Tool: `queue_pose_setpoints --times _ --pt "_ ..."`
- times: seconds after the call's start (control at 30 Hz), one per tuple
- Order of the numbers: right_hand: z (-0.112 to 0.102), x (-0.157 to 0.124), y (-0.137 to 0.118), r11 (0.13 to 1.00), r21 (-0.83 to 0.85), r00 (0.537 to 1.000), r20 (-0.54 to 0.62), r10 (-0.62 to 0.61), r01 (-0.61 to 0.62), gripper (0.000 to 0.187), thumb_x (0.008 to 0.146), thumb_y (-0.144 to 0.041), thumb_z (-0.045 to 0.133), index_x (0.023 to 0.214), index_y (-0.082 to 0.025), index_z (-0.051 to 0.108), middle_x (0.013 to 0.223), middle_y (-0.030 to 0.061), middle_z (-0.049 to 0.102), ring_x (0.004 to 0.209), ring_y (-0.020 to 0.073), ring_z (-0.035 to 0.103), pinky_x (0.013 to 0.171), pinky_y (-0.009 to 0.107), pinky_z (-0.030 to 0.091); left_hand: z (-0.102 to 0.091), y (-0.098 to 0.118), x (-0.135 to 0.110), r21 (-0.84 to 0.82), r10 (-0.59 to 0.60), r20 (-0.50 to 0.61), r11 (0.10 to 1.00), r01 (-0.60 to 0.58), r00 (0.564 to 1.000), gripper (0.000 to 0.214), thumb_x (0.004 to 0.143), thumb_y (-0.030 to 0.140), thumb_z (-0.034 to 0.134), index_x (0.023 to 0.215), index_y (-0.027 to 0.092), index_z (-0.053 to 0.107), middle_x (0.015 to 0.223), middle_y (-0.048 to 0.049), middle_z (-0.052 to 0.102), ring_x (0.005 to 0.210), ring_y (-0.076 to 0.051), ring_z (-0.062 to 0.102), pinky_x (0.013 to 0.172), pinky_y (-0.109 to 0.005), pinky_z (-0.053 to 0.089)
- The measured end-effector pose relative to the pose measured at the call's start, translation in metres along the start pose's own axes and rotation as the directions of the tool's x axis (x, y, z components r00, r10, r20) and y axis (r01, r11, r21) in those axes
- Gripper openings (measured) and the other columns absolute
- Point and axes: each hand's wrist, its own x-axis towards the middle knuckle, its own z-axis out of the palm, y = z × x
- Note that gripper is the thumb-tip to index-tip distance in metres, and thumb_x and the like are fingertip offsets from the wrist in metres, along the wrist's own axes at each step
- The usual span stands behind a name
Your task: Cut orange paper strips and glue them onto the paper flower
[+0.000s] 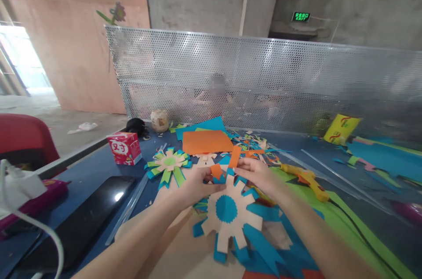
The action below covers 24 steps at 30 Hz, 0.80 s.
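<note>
A layered paper flower (242, 206), beige over blue with a blue centre disc, lies in front of me. At its upper left edge my left hand (199, 184) is closed, thumb over a petal, beside a small orange paper piece (216, 170). Between thumb and fingers, my right hand (255, 174) pinches an upright orange paper strip (234, 157) at the flower's top edge. The fingers partly hide where the strip meets the petals. A smaller flower of green, blue and beige paper (169, 161) lies to the left.
A yellow glue gun (305, 179) with a black cord lies at right on green paper. Glue sticks (127, 208), a phone (84, 213) and a red box (124, 149) are at left. Behind are orange sheets (207, 142), paper scraps and a perforated metal screen (198, 77).
</note>
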Motion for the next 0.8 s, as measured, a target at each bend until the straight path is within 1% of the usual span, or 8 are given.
queue_pose_setpoints --times 0.07,0.2,0.3,0.43,0.5,0.6,0.67,0.8 --pt "-0.001 0.000 0.001 1.000 -0.013 1.000 -0.003 -0.010 0.010 0.028 0.071 -0.039 0.056 0.086 -0.015 0.056 0.078 0.0041 0.061 0.062 0.0108 0.057 0.046 0.019 0.044 -0.001 0.000 0.000 0.000 -0.001 -0.013 1.000 0.001 1.000 0.029 0.064 0.038 0.061 0.077 0.012 0.060 0.065 -0.0008 0.055 0.053 -0.008 0.039 0.049 -0.020 0.028" --pt "-0.001 -0.001 0.001 1.000 0.006 1.000 -0.015 -0.021 0.021 0.029 0.069 -0.039 0.059 0.086 -0.015 0.055 0.080 0.0045 0.060 0.065 0.0114 0.057 0.050 0.021 0.046 0.000 0.006 -0.001 -0.005 -0.013 -0.026 1.000 0.013 1.000 0.028 0.064 0.038 0.061 0.076 0.013 0.060 0.062 0.0011 0.053 0.051 -0.007 0.038 0.048 -0.020 0.028" --pt "0.000 -0.001 0.000 1.000 0.017 1.000 -0.017 -0.018 0.018 0.030 0.069 -0.039 0.059 0.087 -0.016 0.055 0.080 0.0045 0.060 0.064 0.0114 0.057 0.051 0.022 0.047 0.001 0.011 -0.003 0.017 -0.033 -0.039 0.999 0.034 0.999 0.023 0.063 0.036 0.062 0.071 0.014 0.059 0.057 0.0035 0.049 0.049 -0.007 0.035 0.047 -0.020 0.027" --pt "0.000 -0.001 0.000 1.000 0.026 0.999 -0.039 -0.003 0.004 0.028 0.069 -0.038 0.059 0.085 -0.016 0.055 0.079 0.0037 0.060 0.061 0.0108 0.057 0.050 0.022 0.046 0.000 0.012 -0.004 0.018 -0.001 -0.017 1.000 0.002 1.000 0.018 0.065 0.032 0.060 0.068 0.014 0.058 0.058 0.0034 0.049 0.051 -0.007 0.037 0.049 -0.020 0.029" --pt "0.000 0.000 0.001 0.998 0.058 0.999 -0.051 -0.001 0.004 0.028 0.068 -0.037 0.060 0.084 -0.016 0.055 0.078 0.0031 0.060 0.062 0.0109 0.058 0.051 0.023 0.046 -0.001 0.010 -0.004 0.029 0.005 -0.022 1.000 -0.004 1.000 0.018 0.065 0.031 0.060 0.070 0.014 0.059 0.061 0.0024 0.051 0.053 -0.008 0.039 0.050 -0.020 0.030" --pt "0.001 0.001 0.001 0.995 0.087 0.996 -0.085 -0.039 0.047 0.024 0.064 -0.033 0.063 0.079 -0.015 0.055 0.077 0.0020 0.061 0.067 0.0104 0.058 0.059 0.022 0.047 -0.001 0.009 -0.004 0.046 -0.002 -0.017 0.999 0.003 1.000 0.021 0.065 0.032 0.060 0.075 0.014 0.060 0.064 0.0012 0.053 0.055 -0.008 0.040 0.051 -0.020 0.031" --pt "0.002 0.002 0.001 0.994 0.085 0.993 -0.105 -0.058 0.067 0.022 0.062 -0.031 0.064 0.075 -0.015 0.055 0.075 0.0010 0.062 0.068 0.0102 0.058 0.063 0.023 0.046 0.000 0.009 -0.004 0.050 0.003 -0.010 0.999 -0.002 1.000 0.020 0.066 0.032 0.059 0.075 0.014 0.060 0.064 0.0015 0.053 0.055 -0.008 0.040 0.052 -0.020 0.031" --pt "0.003 0.001 -0.001 0.995 0.087 0.992 -0.123 -0.036 0.047 0.022 0.062 -0.033 0.063 0.074 -0.017 0.055 0.071 -0.0005 0.061 0.064 0.0116 0.059 0.060 0.025 0.047 0.002 0.010 -0.005 0.065 0.012 -0.010 0.998 -0.012 1.000 0.020 0.066 0.033 0.059 0.070 0.014 0.058 0.060 0.0028 0.050 0.054 -0.008 0.039 0.051 -0.020 0.031"
